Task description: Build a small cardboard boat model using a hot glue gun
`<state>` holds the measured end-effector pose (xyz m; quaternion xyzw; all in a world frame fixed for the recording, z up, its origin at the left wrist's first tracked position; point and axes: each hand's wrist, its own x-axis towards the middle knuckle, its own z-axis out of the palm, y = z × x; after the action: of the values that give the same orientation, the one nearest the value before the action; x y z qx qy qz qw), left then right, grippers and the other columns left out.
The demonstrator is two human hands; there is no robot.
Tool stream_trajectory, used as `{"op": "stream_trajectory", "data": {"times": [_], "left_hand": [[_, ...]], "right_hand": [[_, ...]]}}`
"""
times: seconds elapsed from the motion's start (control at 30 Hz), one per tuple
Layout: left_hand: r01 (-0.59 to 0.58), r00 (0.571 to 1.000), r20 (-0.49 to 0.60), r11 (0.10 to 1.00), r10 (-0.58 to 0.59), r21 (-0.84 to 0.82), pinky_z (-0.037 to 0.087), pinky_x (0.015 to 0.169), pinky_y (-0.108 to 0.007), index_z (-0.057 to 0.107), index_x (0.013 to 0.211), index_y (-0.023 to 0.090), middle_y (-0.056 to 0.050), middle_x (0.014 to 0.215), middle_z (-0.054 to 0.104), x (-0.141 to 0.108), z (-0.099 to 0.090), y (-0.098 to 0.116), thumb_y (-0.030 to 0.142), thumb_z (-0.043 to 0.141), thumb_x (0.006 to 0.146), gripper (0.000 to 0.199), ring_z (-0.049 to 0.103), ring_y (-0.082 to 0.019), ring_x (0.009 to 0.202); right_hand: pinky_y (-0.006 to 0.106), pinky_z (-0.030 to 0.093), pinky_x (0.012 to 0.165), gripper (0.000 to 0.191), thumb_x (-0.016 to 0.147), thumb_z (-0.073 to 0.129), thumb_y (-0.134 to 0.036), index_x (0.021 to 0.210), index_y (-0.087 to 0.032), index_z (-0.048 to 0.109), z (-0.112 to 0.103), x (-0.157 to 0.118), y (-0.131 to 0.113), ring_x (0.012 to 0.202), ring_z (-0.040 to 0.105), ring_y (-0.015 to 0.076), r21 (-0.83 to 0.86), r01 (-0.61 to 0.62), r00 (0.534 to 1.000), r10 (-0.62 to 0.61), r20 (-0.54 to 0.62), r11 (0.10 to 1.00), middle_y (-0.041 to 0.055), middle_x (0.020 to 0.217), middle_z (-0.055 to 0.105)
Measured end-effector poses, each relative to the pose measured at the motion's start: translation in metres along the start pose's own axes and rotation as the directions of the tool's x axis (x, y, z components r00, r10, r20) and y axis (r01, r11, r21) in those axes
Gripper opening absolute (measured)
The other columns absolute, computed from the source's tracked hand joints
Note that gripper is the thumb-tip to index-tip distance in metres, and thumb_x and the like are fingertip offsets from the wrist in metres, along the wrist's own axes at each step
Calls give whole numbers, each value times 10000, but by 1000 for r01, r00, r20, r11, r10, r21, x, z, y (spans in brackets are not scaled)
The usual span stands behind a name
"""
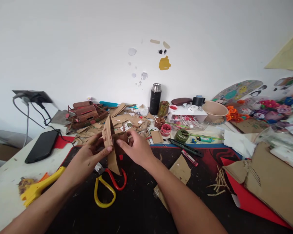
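Above the dark mat, my left hand [91, 154] grips an upright piece of cardboard [108, 138], its thumb laid across the near face. My right hand [136, 148] pinches a brown cardboard part [121, 139] that stands against the right side of that piece. Where the two parts meet is partly covered by fingers. Below them lie scissors [104, 193] with one yellow and one red handle loop, their blades mostly hidden. Behind the hands sits a brown cardboard model [88, 113] with rounded roofs.
Cardboard scraps [134, 123] cover the back of the table. Paint jars [166, 129] and a black flask [155, 99] stand behind. A yellow glue gun [42, 187] and a phone [42, 146] lie left. Cardboard sheets [275, 182] fill the right side, near a utility knife [185, 148].
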<state>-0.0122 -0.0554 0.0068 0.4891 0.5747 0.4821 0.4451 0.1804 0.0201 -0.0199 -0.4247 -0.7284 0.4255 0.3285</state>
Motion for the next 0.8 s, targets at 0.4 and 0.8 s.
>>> {"op": "stream_trajectory", "data": {"times": [0.4,0.8], "left_hand": [[-51,999,-1,997,51,52,586,1107,-459,607,1459,299,-113,1516,690,1,4,-1,528,939,745,821,625,-393,1412],[16,999,-36,999,-18,-34,515,1193,-493,623,1470,311,-109,1503,707,4,-4,1,560,977,658,920,591,-400,1451]], "right_hand": [[313,374,625,448,935,729,-630,1142,-237,666,2,-1,-1,703,611,207,61,-22,1000,20,23,998,4,783,667],[275,373,496,360,1008,652,-572,1149,-241,653,7,0,2,471,519,158,388,-63,992,17,121,919,-65,560,540]]}}
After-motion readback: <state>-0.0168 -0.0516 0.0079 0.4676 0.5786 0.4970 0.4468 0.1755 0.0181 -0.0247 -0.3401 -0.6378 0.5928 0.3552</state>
